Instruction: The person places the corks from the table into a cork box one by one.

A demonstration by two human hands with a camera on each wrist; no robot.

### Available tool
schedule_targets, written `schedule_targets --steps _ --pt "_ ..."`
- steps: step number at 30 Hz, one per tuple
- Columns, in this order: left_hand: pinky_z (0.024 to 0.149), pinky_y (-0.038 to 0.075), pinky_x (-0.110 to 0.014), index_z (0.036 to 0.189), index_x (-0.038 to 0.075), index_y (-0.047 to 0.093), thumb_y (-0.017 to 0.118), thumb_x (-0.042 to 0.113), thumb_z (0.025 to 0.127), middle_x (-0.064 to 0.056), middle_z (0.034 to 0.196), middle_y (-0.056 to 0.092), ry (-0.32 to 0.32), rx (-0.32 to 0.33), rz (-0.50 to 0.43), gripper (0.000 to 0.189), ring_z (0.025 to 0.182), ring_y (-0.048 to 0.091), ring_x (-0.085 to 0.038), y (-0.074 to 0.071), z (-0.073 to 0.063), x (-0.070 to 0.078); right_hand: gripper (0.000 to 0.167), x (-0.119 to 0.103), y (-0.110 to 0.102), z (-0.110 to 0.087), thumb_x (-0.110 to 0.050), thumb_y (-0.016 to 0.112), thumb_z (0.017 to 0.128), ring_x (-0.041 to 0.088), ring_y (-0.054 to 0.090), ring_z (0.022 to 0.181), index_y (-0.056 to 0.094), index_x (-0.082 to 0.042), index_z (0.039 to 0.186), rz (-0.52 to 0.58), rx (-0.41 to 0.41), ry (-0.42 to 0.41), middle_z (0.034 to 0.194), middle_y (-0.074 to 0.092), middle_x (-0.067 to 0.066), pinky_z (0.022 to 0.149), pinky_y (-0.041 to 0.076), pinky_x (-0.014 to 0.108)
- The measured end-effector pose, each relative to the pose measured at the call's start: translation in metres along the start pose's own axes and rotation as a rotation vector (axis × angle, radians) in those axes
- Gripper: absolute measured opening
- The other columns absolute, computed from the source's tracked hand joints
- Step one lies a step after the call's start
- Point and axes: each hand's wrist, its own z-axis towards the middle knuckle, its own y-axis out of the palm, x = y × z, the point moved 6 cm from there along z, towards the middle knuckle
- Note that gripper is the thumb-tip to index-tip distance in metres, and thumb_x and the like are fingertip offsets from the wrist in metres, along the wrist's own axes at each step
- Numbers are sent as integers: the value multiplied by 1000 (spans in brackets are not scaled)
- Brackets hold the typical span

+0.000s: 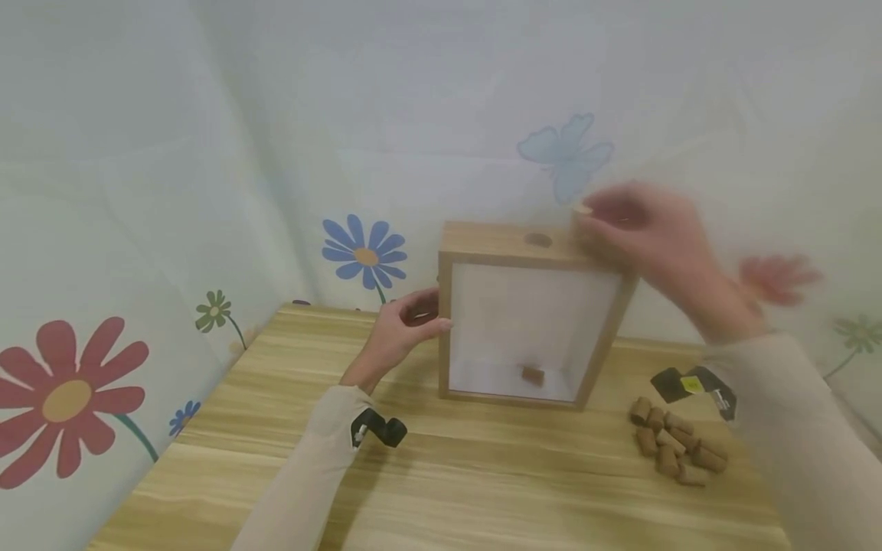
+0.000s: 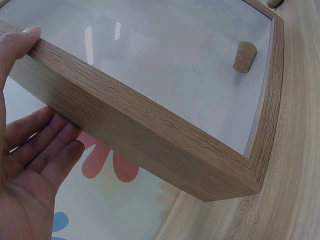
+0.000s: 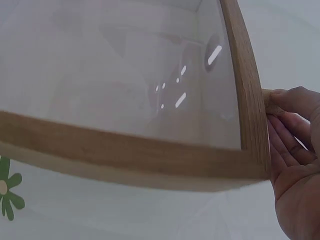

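Note:
A wooden shadow box frame [image 1: 445, 337] with a clear front stands upright on the table, a round hole [image 1: 538, 240] in its top edge. One cork [image 1: 533, 374] lies inside at the bottom; the left wrist view shows this cork [image 2: 245, 57] through the clear pane. My left hand [image 1: 403, 333] holds the box by its left side, thumb on the front rim and fingers behind. Over the top edge, right of the hole, my right hand [image 1: 648, 229] pinches another cork [image 1: 583, 210]. That hand is blurred, and its fingers mostly cover the cork.
Several loose corks [image 1: 667, 444] lie in a pile on the wood-grain table [image 1: 482, 474], right of the box and beneath my right forearm. A pale cloth backdrop [image 1: 413, 115] with printed flowers and a butterfly hangs right behind the table.

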Motion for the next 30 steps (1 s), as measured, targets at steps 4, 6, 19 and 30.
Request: schedule_targets --steps 4,6,19,30 --pt "108 54 -36 150 2 58 83 25 93 -14 142 65 3 -2 -1 66 131 63 -29 -1 -1 0 51 -10 12 3 -45 79 97 19 66 114 70 -13 135 25 -4 -49 131 72 9 98 54 26" --pt "108 54 -36 150 2 57 83 26 93 -14 142 65 -2 -1 -1 67 131 63 -29 -2 -1 0 49 -14 17 5 -42 80 96 20 67 114 71 -11 133 24 0 -74 129 73 10 98 53 25" --pt "109 54 -37 149 2 58 83 23 93 -14 140 66 4 -3 -7 65 129 64 -30 -2 -2 5 39 -23 36 9 -34 81 97 21 70 108 72 -7 125 -9 1 -116 119 75 10 94 56 29" --pt "108 54 -36 148 1 59 82 15 94 -16 138 67 20 -2 -11 60 129 64 -29 -4 -3 7 29 -33 45 8 -19 83 96 23 73 101 75 -3 119 -41 42 -261 113 77 13 90 59 23"
